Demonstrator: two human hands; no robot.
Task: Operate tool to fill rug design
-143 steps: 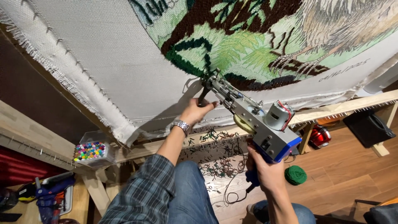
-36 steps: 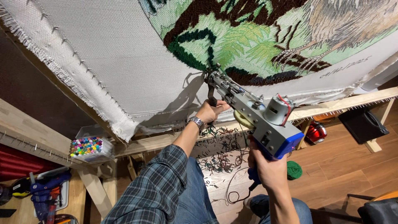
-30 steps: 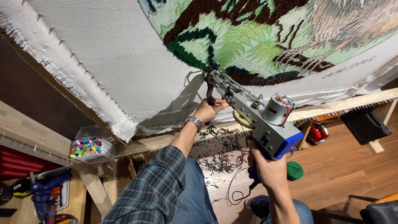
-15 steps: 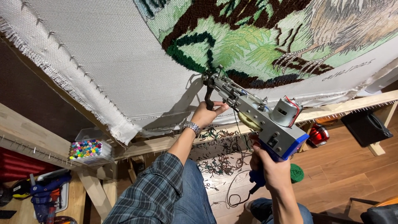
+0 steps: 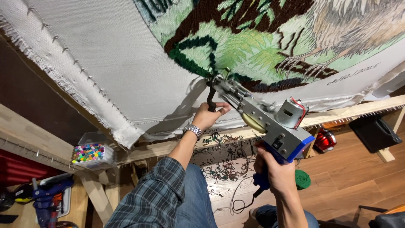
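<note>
Tufting gun [image 5: 270,122] presses its needle tip against the stretched cloth [image 5: 126,80], at the dark green edge of the leafy pattern. Left hand [image 5: 209,116] wraps the black front handle; right hand [image 5: 274,171] is clenched round the blue rear handle. Lower left, a clear plastic box [image 5: 90,151] holds many coloured pins.
</note>
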